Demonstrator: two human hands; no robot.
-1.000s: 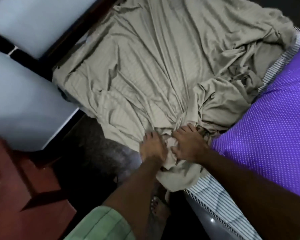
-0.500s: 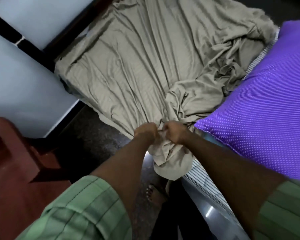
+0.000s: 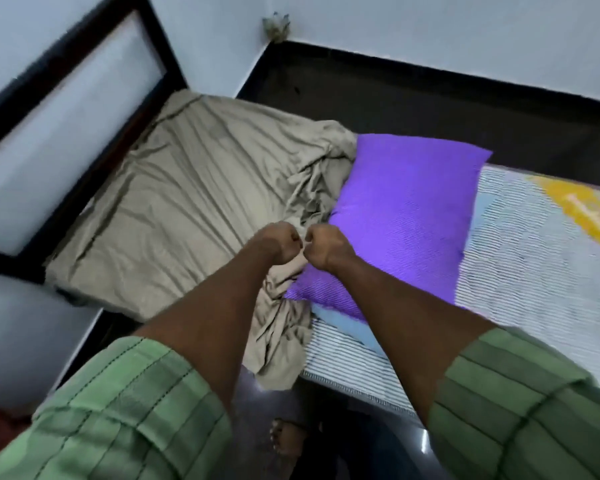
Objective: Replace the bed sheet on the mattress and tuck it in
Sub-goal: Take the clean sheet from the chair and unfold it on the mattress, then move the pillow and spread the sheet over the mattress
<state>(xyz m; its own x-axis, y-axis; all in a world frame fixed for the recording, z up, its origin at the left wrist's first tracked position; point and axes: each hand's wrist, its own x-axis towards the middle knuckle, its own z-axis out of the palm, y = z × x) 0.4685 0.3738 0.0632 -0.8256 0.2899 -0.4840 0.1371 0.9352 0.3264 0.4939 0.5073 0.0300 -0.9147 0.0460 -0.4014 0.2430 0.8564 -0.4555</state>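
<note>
A bare foot [image 3: 286, 441] stands on the dark glossy floor [image 3: 378, 95] beside the striped mattress [image 3: 520, 282]. Above its near edge the left hand [image 3: 280, 242] and right hand [image 3: 321, 244], both fisted, grip bunched folds of the beige bed sheet [image 3: 187, 209], which covers the mattress's left part and hangs over the side. A purple pillow [image 3: 402, 216] lies just right of the hands. Beyond, a dark bed frame [image 3: 84, 102] meets pale blue walls [image 3: 395, 26]

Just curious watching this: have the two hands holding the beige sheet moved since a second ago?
Yes. The left hand and right hand have lifted the sheet edge off the mattress toward the purple pillow.
</note>
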